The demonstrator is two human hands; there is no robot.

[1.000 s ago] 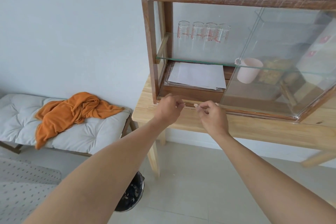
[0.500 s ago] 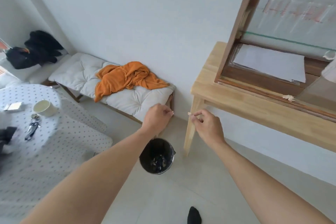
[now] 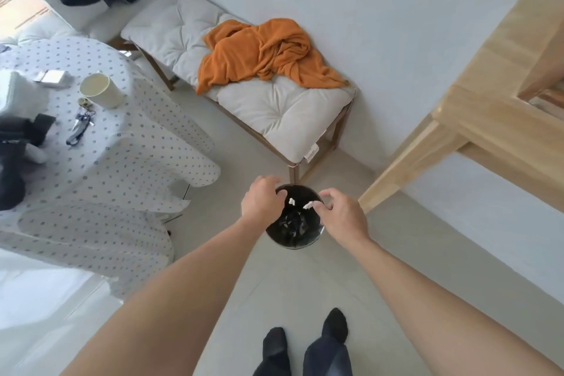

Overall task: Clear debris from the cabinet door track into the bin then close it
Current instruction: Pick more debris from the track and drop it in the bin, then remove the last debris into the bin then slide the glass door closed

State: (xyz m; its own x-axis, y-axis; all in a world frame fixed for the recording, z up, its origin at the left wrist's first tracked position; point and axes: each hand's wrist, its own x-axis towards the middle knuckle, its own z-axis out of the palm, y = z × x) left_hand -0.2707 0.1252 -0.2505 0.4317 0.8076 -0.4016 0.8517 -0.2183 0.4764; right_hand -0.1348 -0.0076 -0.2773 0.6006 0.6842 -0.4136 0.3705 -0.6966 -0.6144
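A round black bin (image 3: 305, 241) stands on the floor beside the wooden table's leg, with dark scraps inside. Both my hands hover over its mouth. My left hand (image 3: 262, 203) is at the bin's left rim with fingers curled downward, and a small white bit of debris (image 3: 292, 201) hangs in the air just off its fingertips. My right hand (image 3: 338, 215) is at the right rim with index finger and thumb parted; a second white bit of debris (image 3: 308, 205) sits right at the thumb tip. Only a corner of the cabinet (image 3: 546, 76) shows at the right edge; its track is out of view.
The light wooden table (image 3: 488, 119) with a slanted leg stands to the right. A cushioned bench (image 3: 274, 113) with an orange cloth (image 3: 262, 52) is behind the bin. A dotted-cloth table (image 3: 106, 162) with a cup and keys is on the left. My feet in dark socks are below.
My view swung from the cabinet track down to the floor. Both hands carried pinched debris from the track to above the bin, and the fingers have now parted, with the bits loose at the fingertips.
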